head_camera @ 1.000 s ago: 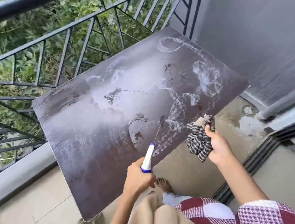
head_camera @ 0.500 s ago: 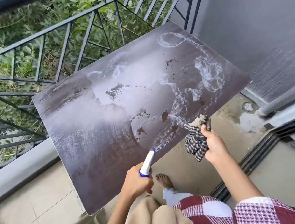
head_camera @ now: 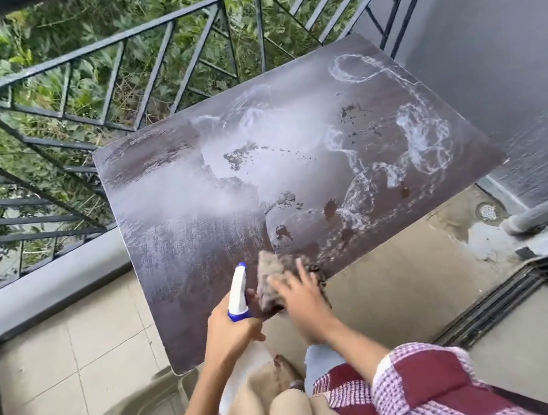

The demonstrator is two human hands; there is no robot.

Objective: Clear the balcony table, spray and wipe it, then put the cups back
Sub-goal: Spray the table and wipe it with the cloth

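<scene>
Soft, even daylight; shadows faint and diffuse. Pale sheen glares off the wet tabletop [head_camera: 185,252]. Right hand [head_camera: 302,298] and cloth [head_camera: 270,276] motion-blurred. Railing [head_camera: 108,48] bows at wide-angle edges.

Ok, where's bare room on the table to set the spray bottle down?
The far half of the table, along the railing, and its corner by the wall are bare, though wet. Crowded only at the near edge, where the left hand holds the spray bottle beside the right hand pressing the cloth.

A home balcony — a dark metal railing [head_camera: 141,34] with green plants [head_camera: 20,38] beyond it, a tiled floor [head_camera: 43,366], a grey wall [head_camera: 504,41], a floor drain [head_camera: 488,212] and a sliding-door track [head_camera: 504,298].
</scene>
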